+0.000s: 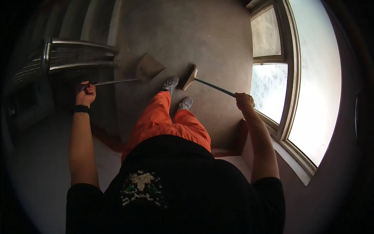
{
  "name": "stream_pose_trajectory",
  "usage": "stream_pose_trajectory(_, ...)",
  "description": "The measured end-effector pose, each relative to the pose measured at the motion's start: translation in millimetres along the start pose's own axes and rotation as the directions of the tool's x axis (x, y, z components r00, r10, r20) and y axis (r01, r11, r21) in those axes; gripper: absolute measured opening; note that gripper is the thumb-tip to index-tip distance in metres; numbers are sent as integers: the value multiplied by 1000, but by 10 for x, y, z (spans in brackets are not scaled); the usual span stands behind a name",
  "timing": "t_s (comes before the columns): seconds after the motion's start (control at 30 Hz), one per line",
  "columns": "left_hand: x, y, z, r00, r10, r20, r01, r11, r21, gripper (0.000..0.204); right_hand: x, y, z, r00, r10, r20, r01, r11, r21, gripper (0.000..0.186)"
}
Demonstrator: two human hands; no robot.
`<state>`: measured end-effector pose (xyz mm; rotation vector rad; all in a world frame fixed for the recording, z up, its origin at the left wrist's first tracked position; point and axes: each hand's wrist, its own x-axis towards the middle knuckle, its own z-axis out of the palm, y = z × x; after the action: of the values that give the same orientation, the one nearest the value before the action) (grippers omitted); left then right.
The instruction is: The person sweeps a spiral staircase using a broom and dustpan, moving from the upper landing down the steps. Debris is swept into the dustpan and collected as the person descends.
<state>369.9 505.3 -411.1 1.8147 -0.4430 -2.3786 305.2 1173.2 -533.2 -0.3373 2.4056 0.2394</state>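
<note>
A long-handled dustpan (150, 67) rests at floor level ahead of my feet, slightly to the left. Its thin handle runs left to my left hand (86, 93), whose fingers are wrapped round the dark grip. On the other side, my right hand (244, 101) is closed round the upper end of a blue broom handle. The broom (191, 78) has a pale head with dark bristles, tilted on the floor just right of my left shoe. A short stretch of bare floor lies between the broom head and the dustpan.
Metal stair railings (83, 64) stand at the left, with steps (83, 19) behind them. A framed window (290, 70) with bright frosted panes takes up the right side. My grey shoes (186, 103) stand on the dull grey floor (183, 31). A reddish-brown skirting (241, 136) edges the wall near me.
</note>
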Motion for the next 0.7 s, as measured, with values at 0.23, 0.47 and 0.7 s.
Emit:
stream_pose_trajectory(0.23,9,-20,72,1000,-11,-28,12,1000,24,21,3,117,288,999,48,22,-50,994,96,16)
stream_pose_trajectory(0.47,4,-6,31,999,-40,2,39,998,56,20,-177,446,184,996,89,3,-89,985,146,15)
stream_pose_trajectory(0.7,6,-8,-35,999,-44,26,43,999,33,19,-289,995,-461,992,124,29,-125,992,30,30)
